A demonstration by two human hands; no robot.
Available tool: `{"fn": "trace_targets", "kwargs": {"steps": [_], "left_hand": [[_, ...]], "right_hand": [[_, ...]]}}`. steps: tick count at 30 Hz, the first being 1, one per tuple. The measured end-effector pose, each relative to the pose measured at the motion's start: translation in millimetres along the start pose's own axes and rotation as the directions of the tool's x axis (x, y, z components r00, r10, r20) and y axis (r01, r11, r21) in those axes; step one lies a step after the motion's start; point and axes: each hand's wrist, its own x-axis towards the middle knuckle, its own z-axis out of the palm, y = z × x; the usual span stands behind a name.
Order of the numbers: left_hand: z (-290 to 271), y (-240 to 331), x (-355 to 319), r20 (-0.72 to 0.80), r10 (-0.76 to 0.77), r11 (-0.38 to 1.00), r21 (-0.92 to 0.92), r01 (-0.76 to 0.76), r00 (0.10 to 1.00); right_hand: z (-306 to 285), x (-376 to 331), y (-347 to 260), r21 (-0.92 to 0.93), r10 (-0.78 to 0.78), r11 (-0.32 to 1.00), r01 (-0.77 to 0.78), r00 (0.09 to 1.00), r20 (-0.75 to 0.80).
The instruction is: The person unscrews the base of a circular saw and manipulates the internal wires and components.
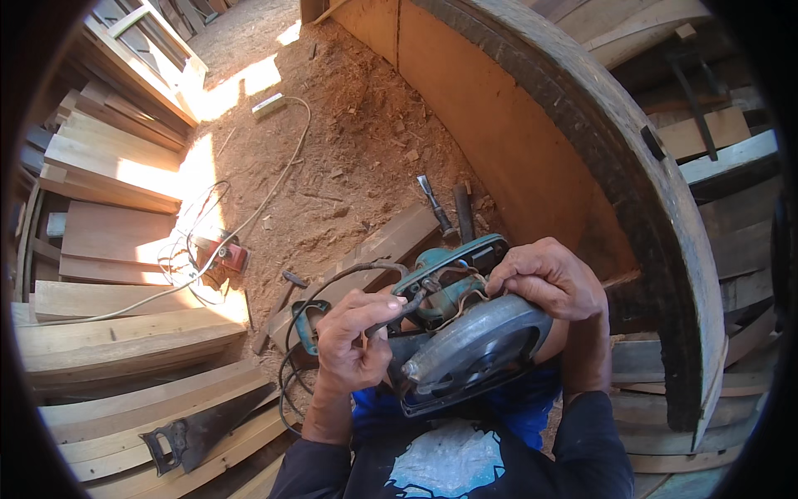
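Observation:
A circular saw (478,337) with a grey metal blade guard and green motor housing is held tilted over my lap, its round blade side facing me. My left hand (353,337) is closed on a dark part at the saw's left end, thumb and forefinger pressed together. My right hand (549,279) has its fingers curled against the saw's upper right, between the guard and the housing. What its fingertips pinch is hidden. A black power cable (320,291) loops from the saw past my left wrist. Beyond the saw lies a wooden beam (395,237).
A chisel (435,204) and a hammer (287,287) lie on the sawdust-covered floor (349,150). Left are stacked planks (125,337), a handsaw (199,437), a red power tool (226,251) and a white power strip (268,106). A curved dark-edged wooden panel (615,125) stands at right.

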Motion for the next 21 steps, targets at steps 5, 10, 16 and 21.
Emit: {"fn": "trace_targets", "kwargs": {"steps": [5,10,16,21], "left_hand": [[-2.7,0.3,2.2,0.031,0.031,0.998,0.046,-0.032,0.999],[-3.5,0.3,2.8,0.03,0.023,0.998,0.055,-0.025,0.999],[-3.1,-0.8,1.0,0.018,0.021,0.999,0.046,-0.021,1.0],[0.7,-0.8,0.1,0.012,0.019,1.0,0.023,-0.02,1.0]], "right_hand": [[-0.8,1.4,-2.6,0.008,0.029,1.0,-0.029,0.999,0.028],[1.6,0.4,-2.3,-0.007,0.005,1.0,-0.005,1.0,0.02],[3.2,0.3,-6.2,0.004,-0.002,1.0,0.002,1.0,0.023],[7.6,1.9,-7.8,0.018,-0.054,0.998,0.054,0.999,-0.009]]}}
